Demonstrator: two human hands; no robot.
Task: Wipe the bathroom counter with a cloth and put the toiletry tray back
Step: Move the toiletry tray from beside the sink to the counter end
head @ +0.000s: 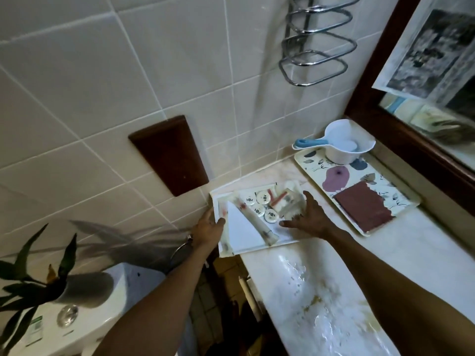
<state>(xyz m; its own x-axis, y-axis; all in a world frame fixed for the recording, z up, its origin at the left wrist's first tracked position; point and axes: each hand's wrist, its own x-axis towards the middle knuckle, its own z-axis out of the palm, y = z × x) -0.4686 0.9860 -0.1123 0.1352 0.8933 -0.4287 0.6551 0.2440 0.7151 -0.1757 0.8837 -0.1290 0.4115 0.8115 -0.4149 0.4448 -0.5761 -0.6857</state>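
Note:
A white toiletry tray [280, 238] sits at the left end of the pale marble counter [321, 283], against the tiled wall. It holds wrapped tubes, small round bottle caps and a folded white paper. My left hand [208, 228] grips the tray's left rim. My right hand [307, 218] rests on the tray's right side, fingers spread over the toiletries. No cloth is in view. The counter surface near me looks wet and shiny.
A floral tray [401, 201] with a dark red folded item [365, 209] and a white scoop with blue handle [341, 143] lies to the right, below a wood-framed mirror [411, 140]. A toilet cistern [108, 304] and plant [30, 276] stand at left. A chrome rack [318, 47] hangs above.

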